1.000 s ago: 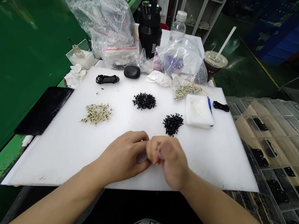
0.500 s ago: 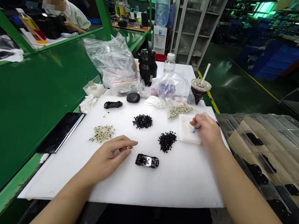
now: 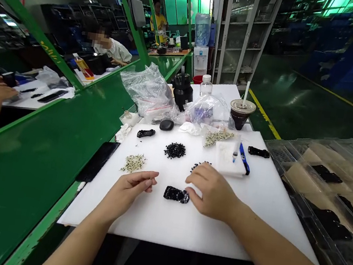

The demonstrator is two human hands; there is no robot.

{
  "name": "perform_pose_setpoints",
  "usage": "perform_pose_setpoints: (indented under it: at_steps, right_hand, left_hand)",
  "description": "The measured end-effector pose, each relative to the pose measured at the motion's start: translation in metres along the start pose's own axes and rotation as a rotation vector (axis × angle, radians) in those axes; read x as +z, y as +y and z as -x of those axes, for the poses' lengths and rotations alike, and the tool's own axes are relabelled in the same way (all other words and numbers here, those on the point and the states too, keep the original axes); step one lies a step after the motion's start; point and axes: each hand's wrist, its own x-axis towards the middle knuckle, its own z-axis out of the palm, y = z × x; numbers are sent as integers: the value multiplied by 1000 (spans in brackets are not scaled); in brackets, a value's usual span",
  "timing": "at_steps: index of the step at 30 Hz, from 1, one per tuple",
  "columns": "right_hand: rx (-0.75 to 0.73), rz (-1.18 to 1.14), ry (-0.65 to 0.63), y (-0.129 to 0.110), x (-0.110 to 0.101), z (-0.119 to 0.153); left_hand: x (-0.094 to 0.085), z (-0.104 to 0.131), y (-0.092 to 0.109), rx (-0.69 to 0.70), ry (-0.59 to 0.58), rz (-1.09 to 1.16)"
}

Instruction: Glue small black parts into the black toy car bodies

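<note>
A black toy car chassis point(image 3: 176, 194) lies on the white table between my hands. My left hand point(image 3: 128, 191) is to its left, thumb and forefinger pinched together; whatever is between them is too small to make out. At the chassis's right end, my right hand point(image 3: 215, 193) has thumb and fingers apart, with nothing visible in it. It partly covers a pile of small black parts point(image 3: 198, 166). Another black pile point(image 3: 175, 150) sits farther back, and pale dark-tipped pieces point(image 3: 134, 163) lie left. A small syringe with a blue tip point(image 3: 235, 153) rests on a white pad point(image 3: 225, 160).
Beside the pad lie a blue pen-shaped tool point(image 3: 244, 159) and another chassis point(image 3: 259, 152); a third chassis point(image 3: 146, 133) is back left. Plastic bags point(image 3: 149, 93), a black bottle point(image 3: 182, 93) and a drink cup point(image 3: 241, 113) line the back. Compartment trays point(image 3: 321, 158) stand right. Co-workers sit left.
My right hand has let go of the syringe on the pad and moved left and nearer to the chassis. My left hand keeps its pinch beside the chassis. The camera view has shifted.
</note>
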Motion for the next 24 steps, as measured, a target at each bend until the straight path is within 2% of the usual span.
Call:
perform_pose_setpoints:
  at_steps: [3,6,12,15,19,21,24]
  right_hand:
    - [-9,54,-137,-3,11,1]
    - [15,84,-191,-5,14,2]
    - [70,112,-270,-5,16,4]
    - [75,113,-294,-5,18,5]
    - [65,106,-295,-5,19,4]
    - [64,106,-291,-5,19,4]
    - [65,109,-294,-5,19,3]
  left_hand:
    - [3,1,-1,-46,31,110]
    - [7,3,2,-53,31,169]
    - [14,3,13,-36,22,118]
    - [11,2,13,36,44,-3]
    - [-1,3,11,222,104,-377]
    - [-5,4,9,229,103,-489]
    - [-6,6,4,147,93,-471]
